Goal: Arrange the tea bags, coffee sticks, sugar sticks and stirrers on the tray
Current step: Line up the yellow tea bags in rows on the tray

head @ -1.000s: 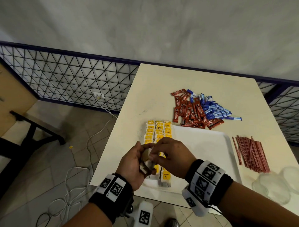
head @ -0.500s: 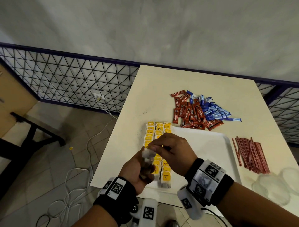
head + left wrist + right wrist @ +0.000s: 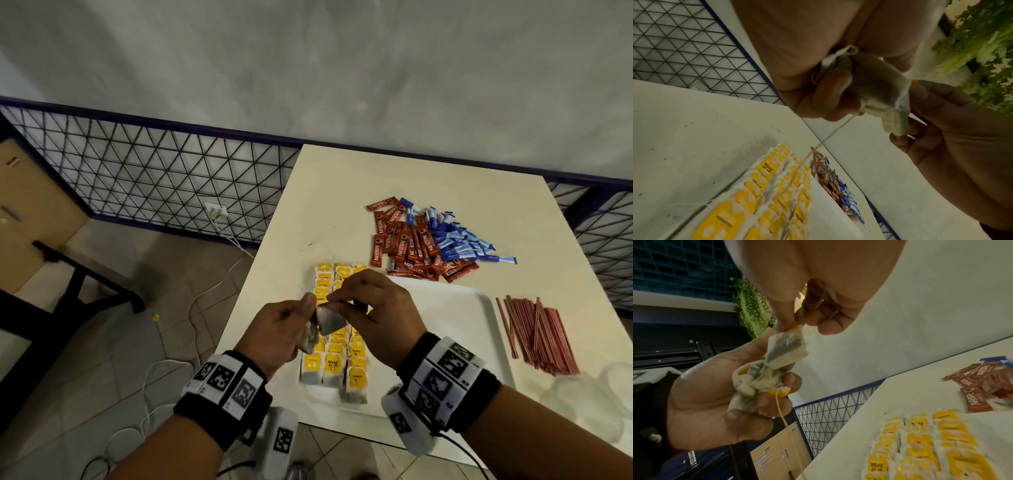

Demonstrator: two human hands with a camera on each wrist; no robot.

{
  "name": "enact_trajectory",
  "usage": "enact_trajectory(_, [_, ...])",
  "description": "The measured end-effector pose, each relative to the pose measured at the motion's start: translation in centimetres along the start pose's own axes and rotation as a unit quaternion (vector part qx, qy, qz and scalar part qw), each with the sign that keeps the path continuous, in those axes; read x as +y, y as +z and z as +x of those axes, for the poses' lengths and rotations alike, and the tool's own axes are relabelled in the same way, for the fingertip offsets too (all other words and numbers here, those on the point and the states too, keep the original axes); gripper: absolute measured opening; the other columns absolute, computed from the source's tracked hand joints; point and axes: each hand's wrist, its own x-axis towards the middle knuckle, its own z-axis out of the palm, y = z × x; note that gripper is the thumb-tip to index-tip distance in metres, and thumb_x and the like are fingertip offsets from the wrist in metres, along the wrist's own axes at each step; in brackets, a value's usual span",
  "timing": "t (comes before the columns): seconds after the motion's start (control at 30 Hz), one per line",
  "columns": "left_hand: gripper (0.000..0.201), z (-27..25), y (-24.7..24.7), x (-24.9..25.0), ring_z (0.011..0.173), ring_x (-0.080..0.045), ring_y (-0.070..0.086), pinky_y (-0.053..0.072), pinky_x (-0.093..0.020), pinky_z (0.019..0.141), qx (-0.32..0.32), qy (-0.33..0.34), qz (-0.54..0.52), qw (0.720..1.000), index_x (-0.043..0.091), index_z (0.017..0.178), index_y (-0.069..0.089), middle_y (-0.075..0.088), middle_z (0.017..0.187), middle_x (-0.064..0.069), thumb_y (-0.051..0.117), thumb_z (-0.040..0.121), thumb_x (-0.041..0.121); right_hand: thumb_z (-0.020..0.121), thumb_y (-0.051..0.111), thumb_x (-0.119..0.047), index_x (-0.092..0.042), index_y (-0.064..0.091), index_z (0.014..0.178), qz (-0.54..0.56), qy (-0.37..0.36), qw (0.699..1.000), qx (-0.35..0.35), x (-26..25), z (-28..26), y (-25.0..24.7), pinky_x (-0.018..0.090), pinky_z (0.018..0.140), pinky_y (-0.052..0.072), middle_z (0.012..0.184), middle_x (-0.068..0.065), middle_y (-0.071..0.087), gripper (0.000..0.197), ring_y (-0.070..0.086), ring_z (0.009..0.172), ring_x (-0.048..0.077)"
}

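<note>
Above the left part of the white tray (image 3: 445, 325), my left hand (image 3: 301, 325) grips a crumpled bunch of tea bags (image 3: 754, 382). My right hand (image 3: 339, 301) pinches the top corner of one tea bag (image 3: 330, 320), by its yellow tag (image 3: 793, 326), at the top of that bunch. A string (image 3: 830, 138) hangs down from the bags. Three rows of yellow-tagged tea bags (image 3: 337, 359) lie along the tray's left side. Red coffee sticks (image 3: 407, 246) and blue sugar sticks (image 3: 459, 240) are heaped behind the tray. Red stirrers (image 3: 537, 335) lie to its right.
The table (image 3: 342, 192) ends just left of the tray, beside a dark mesh railing (image 3: 154, 178). Clear plastic wrapping (image 3: 582, 394) lies at the table's front right corner. White cables (image 3: 191, 308) trail on the tiled floor to the left.
Both hands have risen and moved back over the tea bag rows. The right hand has drawn one tea bag up out of the bunch in the left hand.
</note>
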Motion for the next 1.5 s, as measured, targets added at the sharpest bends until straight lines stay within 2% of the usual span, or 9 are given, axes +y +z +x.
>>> enact_trajectory(0.23, [0.023,0.1,0.3,-0.1,0.053,-0.020,0.047,0.027,-0.018,0.040,-0.004,0.013,-0.063,0.998,0.014,0.074,0.071,0.066,0.064,-0.010,0.056,0.091,0.012,0.075,0.073,-0.028,-0.022,0.077,0.086,-0.003,-0.031,0.999,-0.040,0.1,-0.2,-0.2,0.002,0.067,0.034,0.088,-0.005,0.060,0.013,0.048,0.075,-0.008])
enact_trajectory(0.4, [0.016,0.5,-0.2,0.4,0.037,-0.009,0.047,0.035,-0.013,0.039,-0.030,0.061,0.043,0.997,0.000,0.077,0.063,0.057,0.058,-0.014,0.057,0.091,0.002,0.081,0.068,-0.035,-0.035,0.057,0.097,0.020,0.086,0.993,-0.077,-0.3,0.0,-0.9,0.009,0.058,0.036,0.084,-0.021,0.054,0.020,0.049,0.064,0.004])
enact_trajectory(0.6, [0.022,0.6,-0.3,-0.5,0.050,-0.015,0.061,0.049,-0.025,0.054,-0.066,0.040,0.196,0.978,0.024,0.062,0.064,0.063,0.058,0.001,0.073,0.082,0.020,0.089,0.063,-0.023,-0.040,0.058,0.077,0.040,0.178,0.973,-0.139,0.7,-0.5,-0.4,0.009,0.059,0.038,0.069,-0.018,0.059,0.021,0.052,0.063,-0.003])
enact_trajectory(0.7, [0.020,0.6,-0.1,-2.8,0.055,-0.008,0.060,0.050,-0.022,0.055,-0.088,0.008,0.302,0.949,0.025,0.063,0.070,0.058,0.058,0.008,0.077,0.076,0.037,0.089,0.063,-0.026,-0.033,0.063,0.085,-0.020,0.206,0.961,-0.185,2.5,-2.4,-0.4,0.006,0.060,0.036,0.076,-0.017,0.060,0.008,0.051,0.063,-0.007])
enact_trajectory(0.77, [0.015,0.5,0.0,-4.9,0.064,-0.014,0.065,0.051,-0.022,0.061,-0.110,-0.041,0.356,0.927,0.019,0.070,0.071,0.058,0.057,0.011,0.073,0.081,0.029,0.088,0.061,-0.027,-0.028,0.066,0.094,-0.084,0.217,0.945,-0.231,4.1,-4.1,-0.4,0.007,0.063,0.034,0.085,-0.014,0.062,0.007,0.049,0.062,-0.010])
enact_trajectory(0.9, [0.031,-0.3,1.0,-7.3,0.060,-0.018,0.062,0.050,-0.024,0.062,-0.130,-0.105,0.427,0.889,0.021,0.054,0.058,0.053,0.048,0.009,0.068,0.083,0.028,0.089,0.053,-0.029,-0.031,0.063,0.106,-0.179,0.240,0.895,-0.329,6.2,-7.2,0.2,0.023,0.080,0.043,0.104,-0.009,0.065,0.020,0.057,0.084,0.009])
enact_trajectory(1.1, [0.016,-0.3,2.2,-8.4,0.072,-0.024,0.064,0.043,-0.020,0.061,-0.110,-0.114,0.452,0.878,0.011,0.082,0.073,0.062,0.064,-0.006,0.065,0.083,0.025,0.090,0.050,-0.038,-0.034,0.058,0.114,-0.209,0.269,0.869,-0.359,6.8,-9.4,1.3,0.030,0.085,0.046,0.109,-0.009,0.066,0.026,0.058,0.103,0.019])
enact_trajectory(1.2, [0.019,-0.2,2.5,-8.7,0.087,-0.030,0.066,0.041,-0.021,0.062,-0.098,-0.120,0.477,0.865,0.010,0.076,0.069,0.069,0.088,-0.015,0.061,0.086,0.024,0.087,0.047,-0.038,-0.036,0.054,0.114,-0.210,0.283,0.863,-0.364,6.8,-10.0,2.2,0.034,0.083,0.050,0.106,-0.006,0.068,0.028,0.061,0.099,0.022])
enact_trajectory(1.5, [0.031,0.2,3.0,-9.8,0.099,-0.028,0.061,0.050,-0.032,0.079,-0.042,-0.104,0.592,0.798,0.022,0.101,0.067,0.057,0.110,-0.006,0.051,0.091,0.046,0.087,0.046,-0.037,-0.035,0.053,0.114,-0.200,0.293,0.863,-0.361,6.2,-10.6,2.7,0.033,0.081,0.050,0.104,0.000,0.068,0.027,0.061,0.098,0.025])
